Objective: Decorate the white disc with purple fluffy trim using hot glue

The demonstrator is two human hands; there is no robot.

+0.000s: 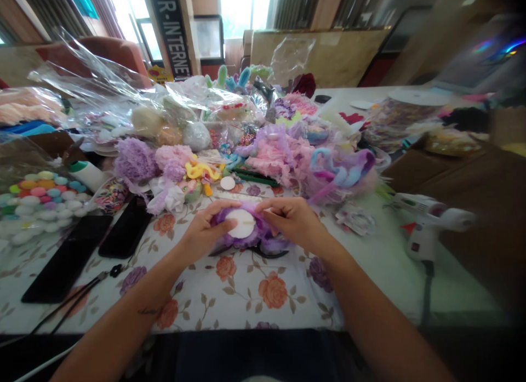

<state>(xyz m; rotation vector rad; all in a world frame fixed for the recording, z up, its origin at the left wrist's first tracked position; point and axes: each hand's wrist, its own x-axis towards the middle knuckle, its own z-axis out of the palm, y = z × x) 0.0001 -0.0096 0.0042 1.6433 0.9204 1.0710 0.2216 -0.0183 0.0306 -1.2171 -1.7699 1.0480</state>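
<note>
My left hand (205, 228) grips the left edge of a fluffy purple piece with a round white disc (240, 223) on its face, thumb lying on the disc. At the right edge, my right hand (293, 220) pinches the purple fluffy trim (258, 228) between thumb and fingers. Under the piece, dark handles, perhaps of scissors (271, 252), poke out on the flowered cloth (246, 305). Another small white disc (227, 183) lies just beyond my hands.
Two black phones (68, 261) lie at left, beside a bag of colourful pom-poms (41, 195). Pink and purple fluffy material (279, 152) and clear plastic bags pile up behind. A white glue gun (427, 223) stands at right by a cardboard box (456, 190).
</note>
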